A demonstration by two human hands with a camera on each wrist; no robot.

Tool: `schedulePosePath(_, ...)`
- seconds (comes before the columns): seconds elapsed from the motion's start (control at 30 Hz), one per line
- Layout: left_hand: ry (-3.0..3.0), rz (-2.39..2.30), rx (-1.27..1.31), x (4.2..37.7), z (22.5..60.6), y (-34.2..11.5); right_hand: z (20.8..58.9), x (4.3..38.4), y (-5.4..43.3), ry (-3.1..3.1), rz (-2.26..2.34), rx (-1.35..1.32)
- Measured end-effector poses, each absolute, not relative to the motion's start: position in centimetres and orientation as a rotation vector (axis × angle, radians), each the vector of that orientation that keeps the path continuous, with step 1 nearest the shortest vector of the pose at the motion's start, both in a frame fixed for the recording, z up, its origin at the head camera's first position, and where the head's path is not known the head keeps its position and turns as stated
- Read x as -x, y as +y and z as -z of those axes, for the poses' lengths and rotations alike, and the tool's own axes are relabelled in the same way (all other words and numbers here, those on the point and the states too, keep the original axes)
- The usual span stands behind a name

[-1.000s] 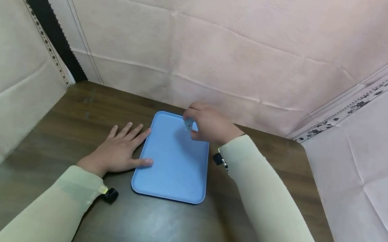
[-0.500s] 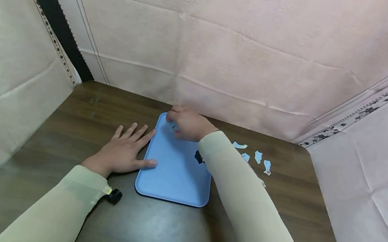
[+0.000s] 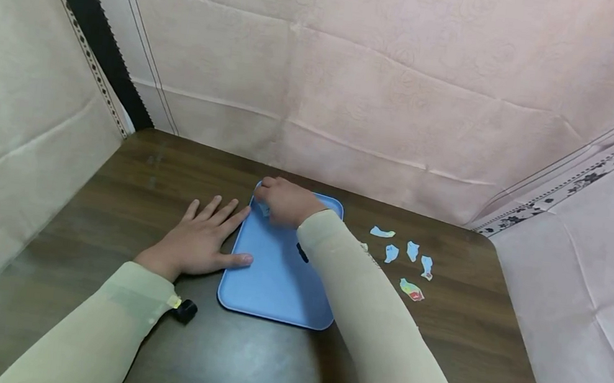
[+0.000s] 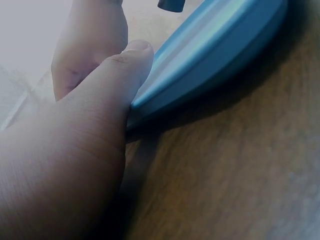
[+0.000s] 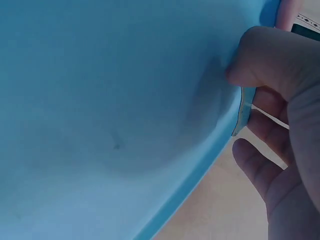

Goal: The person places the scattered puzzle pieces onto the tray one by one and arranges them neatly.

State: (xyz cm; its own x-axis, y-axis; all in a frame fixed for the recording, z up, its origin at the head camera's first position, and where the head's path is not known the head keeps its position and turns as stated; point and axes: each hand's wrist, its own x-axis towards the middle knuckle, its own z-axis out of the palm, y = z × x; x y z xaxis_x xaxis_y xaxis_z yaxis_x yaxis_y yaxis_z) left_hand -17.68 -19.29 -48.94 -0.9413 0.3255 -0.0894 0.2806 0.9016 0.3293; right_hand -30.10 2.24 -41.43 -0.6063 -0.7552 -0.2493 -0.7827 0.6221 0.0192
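My right hand (image 3: 286, 203) pinches a thin, irregular light-blue puzzle piece (image 5: 244, 107) between thumb and fingers. It is over the far left corner of the blue tray (image 3: 287, 277), and the piece (image 3: 264, 210) shows just below the fingers in the head view. On the tray's left side my left hand (image 3: 192, 239) lies flat with fingers spread. Its index fingertip meets the tray's edge and its thumb (image 4: 135, 55) lies over the rim. The fingers hide part of the held piece.
Several loose puzzle pieces lie right of the tray, mostly light blue (image 3: 391, 253), one with red and green (image 3: 411, 289). My right sleeve (image 3: 373, 311) crosses the tray's right side. Pale cloth (image 3: 352, 84) hangs behind the brown wooden table (image 3: 483, 335).
My right hand has moved left across the tray with the puzzle piece, to the far left corner. The loose pieces at right have come out from behind the sleeve. My left hand stays put.
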Motion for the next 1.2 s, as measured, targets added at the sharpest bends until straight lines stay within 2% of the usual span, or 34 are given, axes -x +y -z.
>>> schedulePosePath(0.83, 2.937, -0.473, -0.463, 17.6, 49.1, -19.1, 41.7, 29.4, 1.8, 2.61, -0.201, 1.282)
schedulePosePath(1.2, 2.935, -0.471, -0.46, 17.7, 49.0, -19.1, 40.4, 29.6, 2.9, 2.638, -0.126, 1.246)
